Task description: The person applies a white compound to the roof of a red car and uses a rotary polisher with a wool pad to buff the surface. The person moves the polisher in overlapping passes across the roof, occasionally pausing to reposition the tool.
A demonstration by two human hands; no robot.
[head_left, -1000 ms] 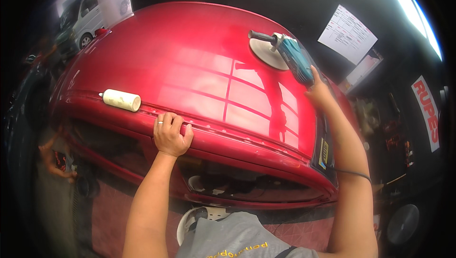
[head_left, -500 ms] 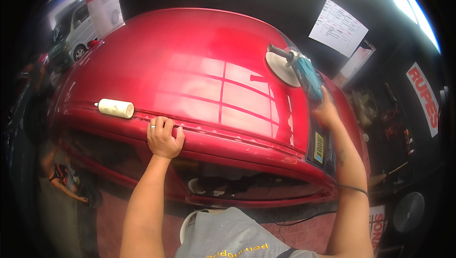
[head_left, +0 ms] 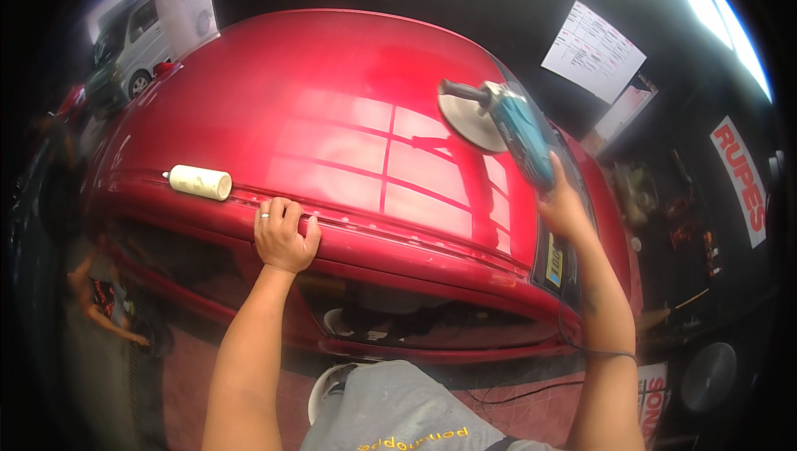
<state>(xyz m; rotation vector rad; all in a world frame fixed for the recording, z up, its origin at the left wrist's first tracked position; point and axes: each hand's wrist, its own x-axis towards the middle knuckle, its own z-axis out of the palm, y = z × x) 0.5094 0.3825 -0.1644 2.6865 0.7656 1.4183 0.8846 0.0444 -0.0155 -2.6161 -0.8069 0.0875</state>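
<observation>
My right hand is wrapped round the rear grip of a teal corded polisher. Its round pale pad meets the glossy red car roof toward the right end, tilted in this view; full contact is hard to tell. The black front handle points left with no hand on it. My left hand curls its fingers over the near roof edge, thumb to the right. Just left of it, a cream squeeze bottle lies on its side along the roof channel.
A black cord hangs by my right forearm beside the car. Side windows lie below the roof edge. At lower left another person is near the car. A white sheet is on the dark wall; a van stands far left.
My right hand has moved the polisher left along the roof, away from its right end. My left hand keeps its hold on the roof edge; the bottle stays put.
</observation>
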